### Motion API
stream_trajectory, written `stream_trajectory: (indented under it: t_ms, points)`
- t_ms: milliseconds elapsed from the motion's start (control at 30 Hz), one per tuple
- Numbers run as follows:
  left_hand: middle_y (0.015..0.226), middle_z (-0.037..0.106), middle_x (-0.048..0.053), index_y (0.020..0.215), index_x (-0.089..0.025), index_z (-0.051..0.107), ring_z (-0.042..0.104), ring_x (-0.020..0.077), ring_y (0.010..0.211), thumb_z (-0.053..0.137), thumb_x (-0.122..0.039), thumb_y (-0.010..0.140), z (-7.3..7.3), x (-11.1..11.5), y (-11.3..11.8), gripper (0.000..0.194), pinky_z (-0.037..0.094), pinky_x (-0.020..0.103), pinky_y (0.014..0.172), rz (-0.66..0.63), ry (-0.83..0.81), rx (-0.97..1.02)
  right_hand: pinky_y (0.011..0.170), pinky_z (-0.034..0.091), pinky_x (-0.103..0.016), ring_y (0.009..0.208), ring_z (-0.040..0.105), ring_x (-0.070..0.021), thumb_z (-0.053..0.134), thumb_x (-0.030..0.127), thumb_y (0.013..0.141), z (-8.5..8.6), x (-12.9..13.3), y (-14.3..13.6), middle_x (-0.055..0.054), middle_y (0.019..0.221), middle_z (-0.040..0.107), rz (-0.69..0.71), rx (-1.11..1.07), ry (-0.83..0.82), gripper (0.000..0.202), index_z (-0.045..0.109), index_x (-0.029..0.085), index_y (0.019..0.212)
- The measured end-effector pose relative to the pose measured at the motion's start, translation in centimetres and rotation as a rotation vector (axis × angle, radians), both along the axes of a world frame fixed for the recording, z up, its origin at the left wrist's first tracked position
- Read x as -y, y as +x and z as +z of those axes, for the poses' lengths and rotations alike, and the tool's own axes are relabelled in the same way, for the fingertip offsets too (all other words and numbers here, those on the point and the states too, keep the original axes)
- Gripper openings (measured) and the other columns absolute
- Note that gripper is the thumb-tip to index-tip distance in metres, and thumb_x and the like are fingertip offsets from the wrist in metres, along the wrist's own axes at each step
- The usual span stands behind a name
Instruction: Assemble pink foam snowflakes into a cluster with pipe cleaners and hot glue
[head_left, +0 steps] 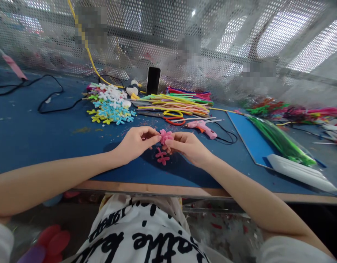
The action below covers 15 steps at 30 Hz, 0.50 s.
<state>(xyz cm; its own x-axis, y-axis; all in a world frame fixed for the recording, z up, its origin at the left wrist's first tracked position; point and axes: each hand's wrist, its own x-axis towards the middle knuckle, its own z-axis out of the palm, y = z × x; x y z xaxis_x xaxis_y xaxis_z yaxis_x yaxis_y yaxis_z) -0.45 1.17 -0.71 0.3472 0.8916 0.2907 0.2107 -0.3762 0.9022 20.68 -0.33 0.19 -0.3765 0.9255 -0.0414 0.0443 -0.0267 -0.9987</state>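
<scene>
We are pinching a pink flower [166,136] from two sides — the left hand [138,144] is gripping its left edge, the right hand [189,148] its right, each between thumb and fingers. We are holding it over the front of the worktop [61,142]. A darker pink piece [162,158] is lying just nearer; a pink glue gun [203,128] is resting beyond the right hand.

We see an upright, black-screened rectangular phone [153,81] before a grey perforated metal screen [157,45], a long yellow cable [89,54] leftward.
</scene>
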Motion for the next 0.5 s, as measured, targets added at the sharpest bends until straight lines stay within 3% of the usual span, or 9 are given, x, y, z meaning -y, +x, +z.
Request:
stream_trajectory:
  t_ms: [233, 400, 500]
  points:
    - [0.080, 0.073, 0.001, 0.089, -0.014, 0.073, 0.059, 0.0094, 0.062, 0.074, -0.041, 0.082, -0.57, 0.09, 0.50, 0.028, 0.051, 0.021, 0.061, -0.163, -0.268, 0.103, 0.063, 0.048, -0.027, 0.062, 0.060, -0.0118, 0.074, 0.049, 0.083, -0.41, -0.18, -0.07, -0.003, 0.073, 0.071, -0.077, 0.147, 0.186, 0.033, 0.071, 0.016, 0.078]
    - [0.075, 0.067, -0.001, 0.091, -0.015, 0.070, 0.059, 0.0097, 0.062, 0.074, -0.045, 0.081, -0.86, -0.25, 0.41, 0.032, 0.051, 0.022, 0.059, -0.094, -0.312, 0.156, 0.061, 0.045, -0.027, 0.062, 0.057, -0.0127, 0.067, 0.047, 0.087, -0.20, -0.11, 0.02, -0.002, 0.072, 0.069, -0.136, 0.331, 0.323, 0.031, 0.067, 0.016, 0.080]
    - [0.081, 0.068, 0.000, 0.092, -0.016, 0.071, 0.057, 0.0089, 0.061, 0.075, -0.046, 0.080, -0.79, -0.40, 0.29, 0.033, 0.050, 0.021, 0.058, -0.069, -0.261, 0.185, 0.058, 0.039, -0.026, 0.061, 0.050, -0.0113, 0.063, 0.039, 0.089, 0.06, 0.19, 0.07, 0.000, 0.067, 0.062, -0.078, 0.478, 0.421, 0.027, 0.063, 0.016, 0.074]
